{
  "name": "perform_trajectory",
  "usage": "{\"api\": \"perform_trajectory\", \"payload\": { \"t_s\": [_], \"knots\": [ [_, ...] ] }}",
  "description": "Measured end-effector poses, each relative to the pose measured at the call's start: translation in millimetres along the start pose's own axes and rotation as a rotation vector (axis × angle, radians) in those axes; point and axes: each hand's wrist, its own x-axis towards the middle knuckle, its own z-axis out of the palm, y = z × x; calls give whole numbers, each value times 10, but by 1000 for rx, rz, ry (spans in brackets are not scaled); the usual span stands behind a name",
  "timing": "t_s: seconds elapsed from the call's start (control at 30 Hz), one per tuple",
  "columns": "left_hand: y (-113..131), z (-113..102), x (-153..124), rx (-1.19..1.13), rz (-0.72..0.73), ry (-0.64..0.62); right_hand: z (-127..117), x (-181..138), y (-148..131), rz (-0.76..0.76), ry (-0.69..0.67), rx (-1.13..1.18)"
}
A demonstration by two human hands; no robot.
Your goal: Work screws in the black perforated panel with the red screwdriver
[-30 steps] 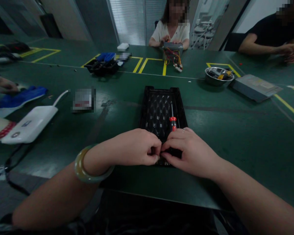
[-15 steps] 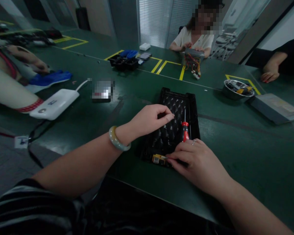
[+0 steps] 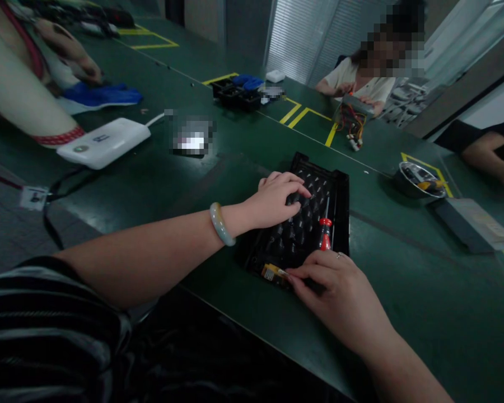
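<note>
A black tray [image 3: 343, 184] with a dimpled floor lies on the green table in front of me. My left hand [image 3: 277, 197], a pale bangle on its wrist, reaches into the tray's middle with fingers bent and tips pressed down; whatever is under them is hidden. My right hand [image 3: 334, 288] rests at the tray's near edge, thumb and forefinger pinched on a small yellow part [image 3: 270, 272]. A red-handled screwdriver [image 3: 325, 230] lies in the tray just beyond my right hand.
A white device [image 3: 105, 143] with a cable sits at the left beside another person's arm [image 3: 12, 89]. A metal bowl [image 3: 418, 180] and a grey flat box [image 3: 470, 224] lie at the right. Across the table a person handles a wired unit [image 3: 353, 115].
My hands, together at the tray's near edge a second ago, have parted. The left lifted in a pinch, then dropped into the tray's middle. The right stayed on the yellow part.
</note>
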Motion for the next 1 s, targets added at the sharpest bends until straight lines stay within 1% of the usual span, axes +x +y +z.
{"api": "perform_trajectory", "payload": {
  "t_s": [0.13, 0.27, 0.37, 0.47, 0.63, 0.8, 1.0],
  "knots": [
    [-33, 16, 17, -24, -44, 4, -3, -8, 4, -15, 18, -24],
    [-53, 25, 33, -46, -94, 13, -29, -17, 13, -24, -12, -38],
    [-47, 27, 39, -56, -117, -7, -27, -12, 3, 14, -39, -21],
    [-40, 30, 39, -52, -122, -18, -11, -7, -13, 38, -41, 4],
    [-49, 29, 35, -48, -133, -26, -25, -22, -21, -16, 6, -61],
    [-58, 38, 35, -42, -121, -30, -54, -18, 6, -30, -61, -36],
    [-74, 60, 39, -33, -114, -19, -18, 3, 2, 46, -94, 19]
  ]
}}
